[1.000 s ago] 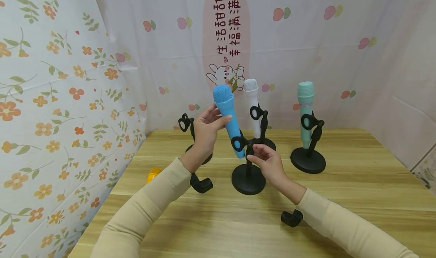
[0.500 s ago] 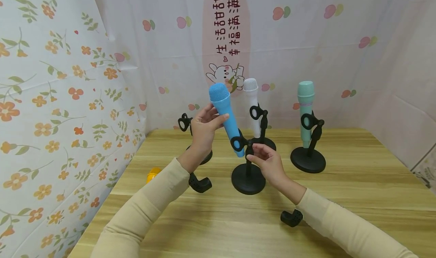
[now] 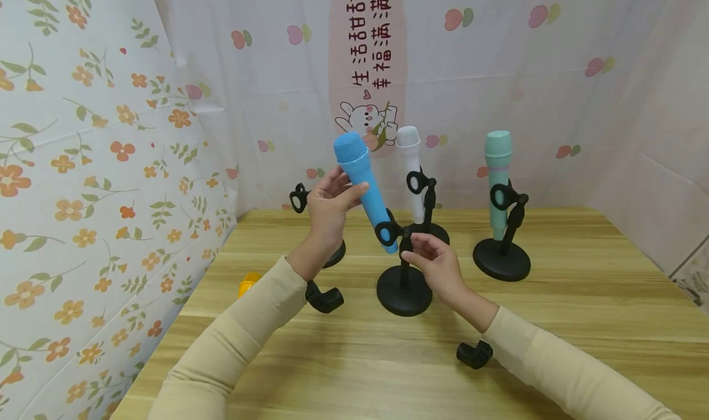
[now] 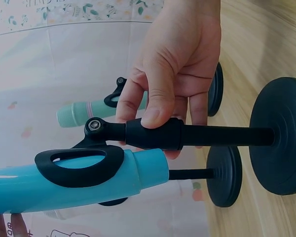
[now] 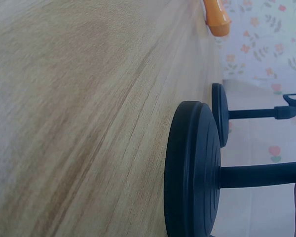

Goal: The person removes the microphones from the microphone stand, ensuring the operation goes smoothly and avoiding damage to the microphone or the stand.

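My left hand [image 3: 328,207] grips a blue microphone [image 3: 370,189] by its handle, thumb across the front. The microphone leans left, its lower end passing through the black ring clip [image 3: 386,233] of a desk stand [image 3: 405,292]. In the left wrist view, the ring clip [image 4: 80,168] encircles the blue handle [image 4: 19,190] near its tail, and two left fingertips [image 4: 19,226] show below it. My right hand [image 3: 437,265] pinches the collar of that stand between thumb and fingers; the same right hand [image 4: 180,64] shows there too. The right wrist view catches mostly the stand's round base [image 5: 192,173].
Behind stand a white microphone [image 3: 411,161] and a mint green microphone [image 3: 498,167], each in its own stand. Another stand [image 3: 300,199] is partly hidden behind my left hand. An orange microphone [image 3: 250,282] lies by my left sleeve on the wooden table [image 3: 354,371].
My left hand has shifted slightly left and up, tilting the blue microphone's head further left while its tail stays in the ring clip. The right hand and the stand have held still.
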Demonstrator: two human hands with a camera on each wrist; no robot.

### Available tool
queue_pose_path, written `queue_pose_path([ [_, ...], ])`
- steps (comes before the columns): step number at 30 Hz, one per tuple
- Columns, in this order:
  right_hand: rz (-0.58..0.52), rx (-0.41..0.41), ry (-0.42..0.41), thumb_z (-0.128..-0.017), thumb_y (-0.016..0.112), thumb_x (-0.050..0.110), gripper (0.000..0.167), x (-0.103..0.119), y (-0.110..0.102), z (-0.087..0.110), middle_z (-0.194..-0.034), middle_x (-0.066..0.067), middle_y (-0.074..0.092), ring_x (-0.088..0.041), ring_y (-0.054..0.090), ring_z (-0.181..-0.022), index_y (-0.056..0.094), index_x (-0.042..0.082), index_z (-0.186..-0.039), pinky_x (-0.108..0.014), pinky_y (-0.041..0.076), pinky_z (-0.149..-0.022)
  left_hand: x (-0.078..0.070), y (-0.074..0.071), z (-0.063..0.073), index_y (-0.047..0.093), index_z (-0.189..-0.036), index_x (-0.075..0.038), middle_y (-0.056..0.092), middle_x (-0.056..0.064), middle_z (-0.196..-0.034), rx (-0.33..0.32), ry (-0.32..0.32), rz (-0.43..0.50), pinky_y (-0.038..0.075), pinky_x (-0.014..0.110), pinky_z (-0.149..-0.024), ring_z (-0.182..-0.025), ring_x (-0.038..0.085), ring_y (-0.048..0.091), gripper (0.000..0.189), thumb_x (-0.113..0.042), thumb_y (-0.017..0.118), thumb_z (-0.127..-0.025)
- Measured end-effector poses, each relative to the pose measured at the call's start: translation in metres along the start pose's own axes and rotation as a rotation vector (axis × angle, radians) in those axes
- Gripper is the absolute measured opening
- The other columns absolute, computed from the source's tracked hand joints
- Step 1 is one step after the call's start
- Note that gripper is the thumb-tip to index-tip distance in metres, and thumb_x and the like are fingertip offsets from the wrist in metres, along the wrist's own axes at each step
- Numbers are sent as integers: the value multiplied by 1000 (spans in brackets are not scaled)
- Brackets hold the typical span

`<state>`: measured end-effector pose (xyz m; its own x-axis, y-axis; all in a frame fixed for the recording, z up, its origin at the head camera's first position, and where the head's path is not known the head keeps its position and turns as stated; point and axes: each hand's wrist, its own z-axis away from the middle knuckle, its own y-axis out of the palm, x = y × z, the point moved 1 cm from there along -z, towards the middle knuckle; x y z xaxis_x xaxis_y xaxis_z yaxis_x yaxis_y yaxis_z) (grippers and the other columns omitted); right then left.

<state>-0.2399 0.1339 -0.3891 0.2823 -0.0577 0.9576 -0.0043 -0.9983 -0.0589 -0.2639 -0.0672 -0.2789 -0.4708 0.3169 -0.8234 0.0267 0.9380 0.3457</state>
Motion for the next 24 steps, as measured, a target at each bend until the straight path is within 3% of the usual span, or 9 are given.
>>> queue_pose_path([
  [12,-5,3,-6,-86,73,4,40,1,2,1,-112,-7,63,-7,59,-100,60,-3,-123,-21,50,-86,-4,-4,0,63,-127,-3,69,6,-102,-15,-6,38,57,37,-76,-88,18,67,47,0,75,-82],
  [24,-28,4,3,-86,73,3,40,-2,1,-1,-109,-2,63,-8,60,-99,59,-4,-124,-22,51,-86,-7,-8,-4,61,-130,-5,68,13,-109,-31,-15,54,56,42,-81,-95,23,67,49,-3,75,-83],
])
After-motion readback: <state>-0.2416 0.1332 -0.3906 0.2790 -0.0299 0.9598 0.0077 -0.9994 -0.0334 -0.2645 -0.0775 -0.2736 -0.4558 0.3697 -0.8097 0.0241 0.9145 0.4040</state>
